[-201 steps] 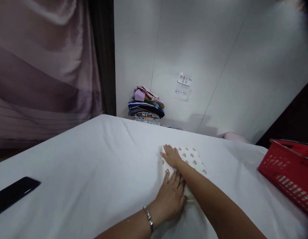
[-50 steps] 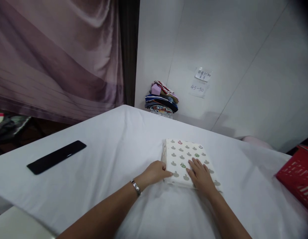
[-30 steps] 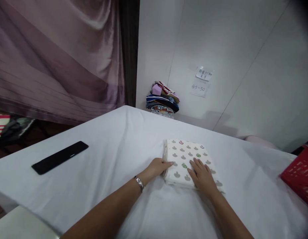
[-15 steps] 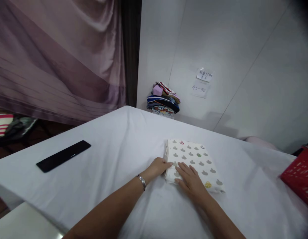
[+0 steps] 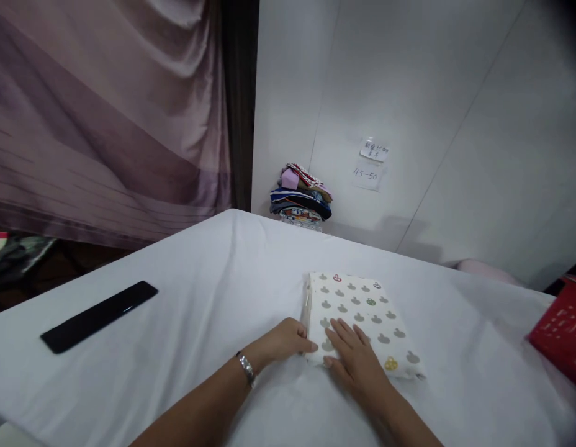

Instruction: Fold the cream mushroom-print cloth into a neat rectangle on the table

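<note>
A folded white cloth with small grey, red, green and yellow prints [image 5: 362, 313] lies on the white-covered table [image 5: 199, 292]. My right hand [image 5: 355, 360] rests flat on the cloth's near left corner, fingers stretched out. My left hand [image 5: 283, 341], with a silver bracelet at the wrist, sits at the cloth's near left edge; its fingertips touch or tuck under that edge and are partly hidden.
A black flat slab [image 5: 99, 316] lies at the table's left. A stack of folded colourful clothes [image 5: 300, 198] stands at the far edge by the wall. A red plastic basket [image 5: 560, 332] sits at the right edge. Paper notes [image 5: 372, 158] hang on the wall.
My right hand slid from the cloth's middle to its near left corner. My left hand stayed at the left edge. The view shifted slightly.
</note>
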